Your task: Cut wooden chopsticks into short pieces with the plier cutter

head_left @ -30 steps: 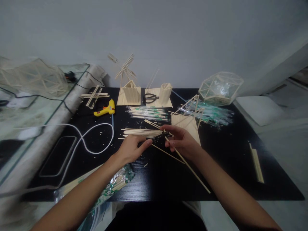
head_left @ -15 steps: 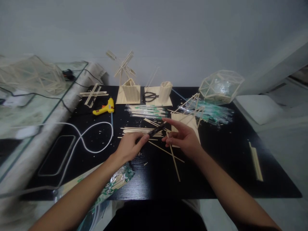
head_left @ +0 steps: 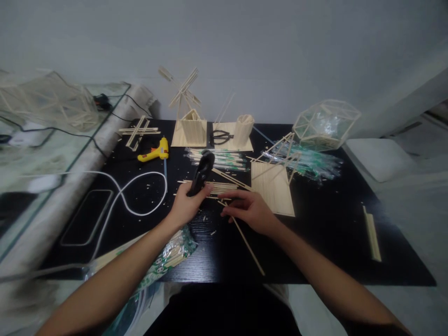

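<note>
My left hand [head_left: 187, 205] is closed round a black hand tool [head_left: 202, 172], which points up and away; its jaws are too dark to make out. To its right, my right hand [head_left: 248, 210] has curled fingers and grips a thin wooden stick [head_left: 247, 245] near its far end. The rest of that stick slants down toward the table's front edge. Beyond both hands lies a row of loose wooden sticks [head_left: 224, 187]. A wooden board [head_left: 273, 191] with a stick frame on it lies just beyond my right hand.
A yellow glue gun [head_left: 154, 153] lies at the left, near a looping white cable [head_left: 140, 214]. Behind are two stick models on boards [head_left: 194, 133], [head_left: 244, 130] and scissors [head_left: 221, 136]. Bagged sticks [head_left: 171, 254] lie by my left forearm. Scraps dot the black table [head_left: 315, 247].
My left hand has swung the black tool from pointing right to pointing up, away from my right hand. My right hand has moved left and nearer with the stick.
</note>
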Demonstrator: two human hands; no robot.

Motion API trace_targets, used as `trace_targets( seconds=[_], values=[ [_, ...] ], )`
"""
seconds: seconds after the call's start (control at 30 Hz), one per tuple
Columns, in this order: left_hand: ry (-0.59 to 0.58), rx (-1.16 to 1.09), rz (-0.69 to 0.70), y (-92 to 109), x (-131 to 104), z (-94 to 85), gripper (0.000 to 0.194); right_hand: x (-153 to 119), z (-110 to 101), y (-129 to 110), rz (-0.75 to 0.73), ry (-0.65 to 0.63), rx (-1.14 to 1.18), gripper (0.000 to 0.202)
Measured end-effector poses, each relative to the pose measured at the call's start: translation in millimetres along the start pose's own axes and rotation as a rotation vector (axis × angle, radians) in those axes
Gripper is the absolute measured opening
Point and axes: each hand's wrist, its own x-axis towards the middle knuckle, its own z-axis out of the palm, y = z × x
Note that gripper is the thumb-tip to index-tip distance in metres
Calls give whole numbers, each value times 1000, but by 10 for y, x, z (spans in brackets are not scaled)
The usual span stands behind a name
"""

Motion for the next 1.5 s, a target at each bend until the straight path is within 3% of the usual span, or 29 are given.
trace_targets(
  seconds=[0.1,0.27,0.47,0.67,0.87,1.2,1.5],
  values=[
    [59,-92,-56,21,31,-21,39,-7,44,6,37,-45,-214,21],
    [71,-190,-107,51,72,-44,41,-66,184,19,0,-102,-465,7],
    [62,-103,-75,-53,85,-50,40,-98,345,43,-99,-209,-871,18],
    [47,-73,-72,-122,95,-44,41,-68,411,123,-116,-390,-1240,11],
    [22,-98,-56,-124,98,-46,40,-91,489,229,-233,-392,-1510,17],
    [31,-88,-27,-119,122,-65,41,149,486,-102,-213,-427,-1459,23],
    [73,-37,-55,-122,129,-70,42,265,552,77,-441,-478,-1599,18]
  ],
)
